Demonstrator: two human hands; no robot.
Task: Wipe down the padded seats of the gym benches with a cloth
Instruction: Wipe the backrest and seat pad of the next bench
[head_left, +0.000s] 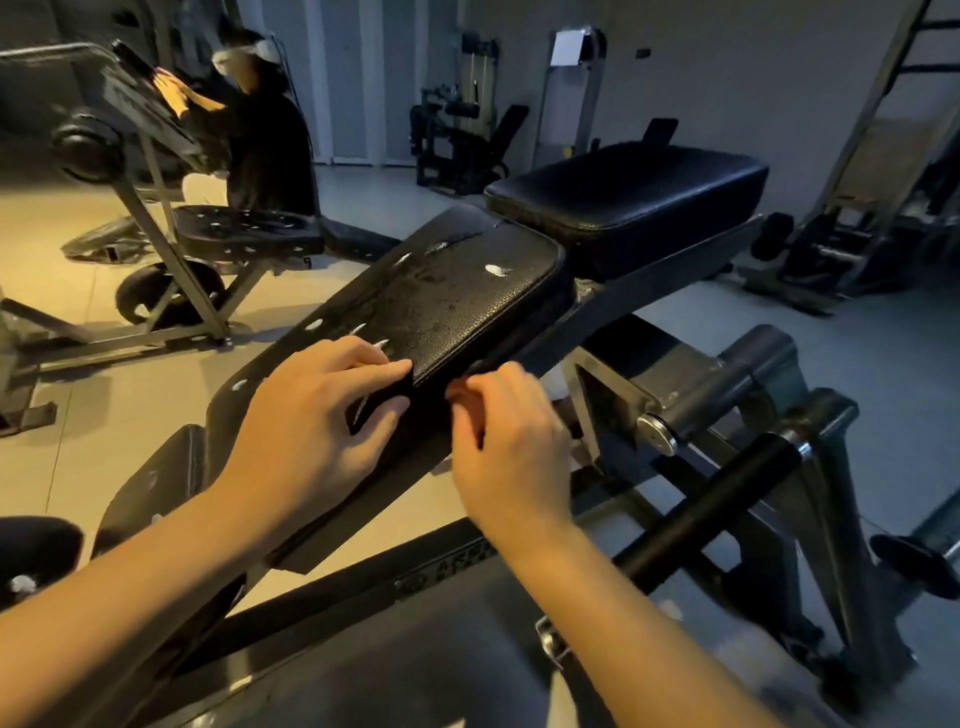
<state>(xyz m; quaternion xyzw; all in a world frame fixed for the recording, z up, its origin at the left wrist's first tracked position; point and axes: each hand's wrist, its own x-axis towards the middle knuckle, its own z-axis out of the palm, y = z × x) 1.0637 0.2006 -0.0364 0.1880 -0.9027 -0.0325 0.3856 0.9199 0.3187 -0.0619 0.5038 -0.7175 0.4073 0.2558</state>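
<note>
left hand (311, 415): fingers nearly straight and a little spread, lying flat on the cloth (387, 395) and pressing it to the long pad (457, 291); the thumb runs along the cloth's near edge.
right hand (506, 436): fingers curled in, with thumb and fingertips meeting at the long pad's right edge, just beside the cloth. whether they pinch the cloth's corner or only touch the pad i cannot tell.
cloth: dark and folded, hard to tell apart from the black covering. it sits on the near half of the long pad, close to its right edge, between the two hands.
long pad: black, grained and tilted, rising away from the camera. white scuffs (496, 270) dot its surface, most of them along the left edge and toward the far end.
far edge: the long pad ends just short of a second pad (628, 197), with a narrow gap between them.
right of the long pad: grey steel frame (613, 374) and a black roller bar (711, 509), close under the right hand.
left of the long pad: bare floor (130, 415), then another bench (244, 231) well apart, with a person (265, 130) behind it.
</note>
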